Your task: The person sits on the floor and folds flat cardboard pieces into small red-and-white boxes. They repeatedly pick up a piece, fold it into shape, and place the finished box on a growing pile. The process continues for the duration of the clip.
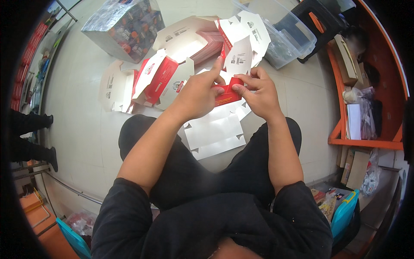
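Between my knees I hold a red-and-white cardboard box (pixel 227 97), partly folded, with a white flap standing up at its far side. My left hand (pixel 196 94) grips its left end, thumb on the red panel and index finger stretched along the upright flap. At the other end my right hand (pixel 261 94) pinches a red corner between thumb and fingers. The box's inside is partly hidden by my hands. Just below it lies a flat white cardboard blank (pixel 214 134) with notched corners.
Several opened cartons surround the work: a red-and-white one (pixel 160 82) at left, a white one (pixel 183 36) holding stacked pieces behind. A plastic-wrapped bundle (pixel 125 32) and a clear plastic bin (pixel 289 41) stand farther back. Orange shelving (pixel 366 142) is at right; another person's legs (pixel 32 149) show at left.
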Tool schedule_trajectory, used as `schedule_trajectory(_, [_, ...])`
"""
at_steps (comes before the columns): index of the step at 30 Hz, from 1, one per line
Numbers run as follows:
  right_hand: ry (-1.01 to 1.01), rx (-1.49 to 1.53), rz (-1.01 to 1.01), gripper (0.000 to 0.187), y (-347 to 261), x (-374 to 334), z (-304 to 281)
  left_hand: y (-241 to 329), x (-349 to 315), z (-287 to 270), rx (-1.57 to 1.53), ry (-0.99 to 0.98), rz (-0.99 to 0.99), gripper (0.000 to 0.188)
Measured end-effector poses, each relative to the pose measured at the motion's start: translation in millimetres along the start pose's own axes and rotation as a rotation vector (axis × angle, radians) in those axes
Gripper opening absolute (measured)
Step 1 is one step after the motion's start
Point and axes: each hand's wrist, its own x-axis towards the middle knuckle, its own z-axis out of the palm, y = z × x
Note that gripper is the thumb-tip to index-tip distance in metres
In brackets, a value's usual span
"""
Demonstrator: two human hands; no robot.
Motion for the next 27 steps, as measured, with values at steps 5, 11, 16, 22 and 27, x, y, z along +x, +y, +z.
schedule_trajectory(5, [-0.001, -0.092, -0.118, 0.025, 1, -4, 2, 1, 2, -1, 0.035, -0.038, -0.084, 0.073])
schedule_trajectory(11, [-0.126, -0.189, -0.208, 0.049, 3, -6, 6, 0, 5, -3, -0.047, -0.084, -0.095, 0.072])
schedule_trajectory(16, [0.013, -0.369, -0.223, 0.079, 1, 6, 4, 1, 13, 1, 0.148, 0.279, 0.158, 0.065])
schedule_trajectory(22, [-0.077, -0.632, -0.072, 0.104, 80, 20, 30, -29, 23, 3, 0.125, 0.694, 0.148, 0.038])
schedule_trajectory(27, [-0.937, -0.874, 0.458, 0.082, 198, 3, 116, -81, 33, 21, 0.107, 0.570, -0.050, 0.033])
